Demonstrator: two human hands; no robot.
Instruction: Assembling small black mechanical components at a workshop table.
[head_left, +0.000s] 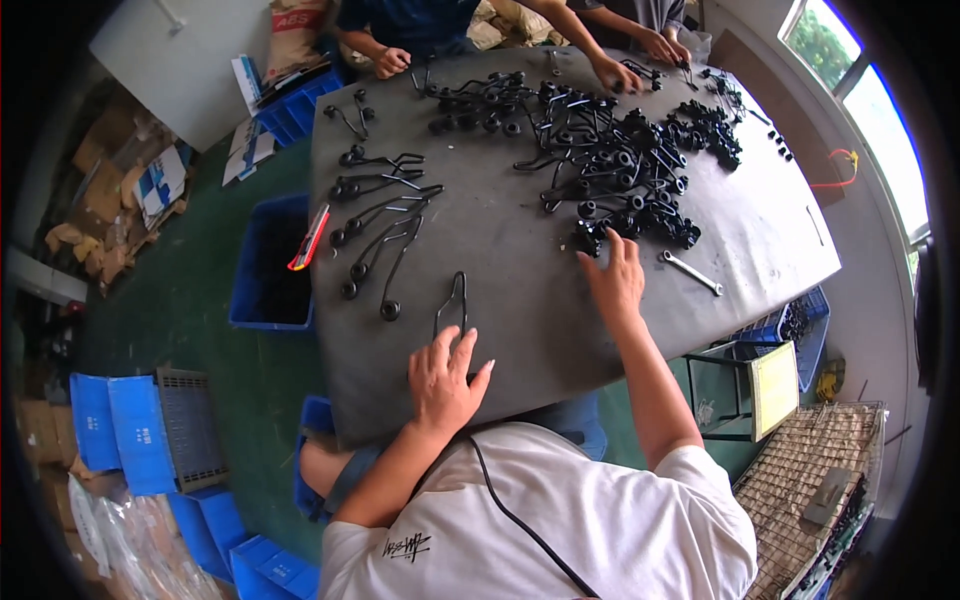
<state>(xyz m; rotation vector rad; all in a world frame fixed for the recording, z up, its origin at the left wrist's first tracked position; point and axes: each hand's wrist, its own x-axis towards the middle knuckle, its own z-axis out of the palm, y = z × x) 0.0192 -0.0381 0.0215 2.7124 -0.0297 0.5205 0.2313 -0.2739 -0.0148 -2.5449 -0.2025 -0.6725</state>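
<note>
My left hand (443, 385) lies low over the near side of the table, fingers spread. Its fingertips meet the near end of a bent black wire rod (460, 285), whose lower part is hidden under the hand. Farther right, my right hand (617, 280) reaches to the near edge of a heap, thumb and fingers apart. Small black clamp-like parts (590, 236) lie at its fingertips. The large heap of black parts (610, 150) has bent rods and round ends. Several bent rods with black round ends (385, 250) are laid out at the left.
A wrench (692, 273) lies right of my right hand. A red utility knife (309, 238) rests at the table's left edge, above a blue crate (262, 270). Across the grey table (560, 350), two other people's hands (618, 75) handle black parts. A yellow-topped stool (772, 388) stands right.
</note>
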